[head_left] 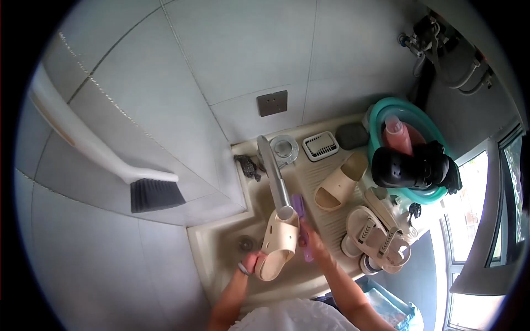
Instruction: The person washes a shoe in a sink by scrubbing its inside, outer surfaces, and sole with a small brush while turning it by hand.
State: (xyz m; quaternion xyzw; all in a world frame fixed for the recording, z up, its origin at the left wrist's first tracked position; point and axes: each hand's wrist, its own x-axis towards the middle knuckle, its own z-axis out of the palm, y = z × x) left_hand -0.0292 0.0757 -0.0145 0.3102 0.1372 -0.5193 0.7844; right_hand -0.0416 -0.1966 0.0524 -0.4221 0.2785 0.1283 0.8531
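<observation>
Over the basin of a cream sink (212, 270), my left hand (252, 261) is closed on the heel end of a beige clog (282, 238) with round holes in its upper. The clog's toe lies under the end of the metal faucet (274, 176). Just right of the clog, my right hand (313, 243) is closed around a long purple brush (298, 205); its bristles are hidden. A second beige clog (341, 183) rests on the ribbed drainboard, with strapped sandals (375, 234) to its right.
A teal basin (377, 118) at the right holds a pink bottle (398, 135) and black footwear (400, 168). A soap dish (320, 146) sits behind the drainboard. On the left wall hangs a white-handled brush (156, 193). A plastic-lined bin (386, 303) stands below.
</observation>
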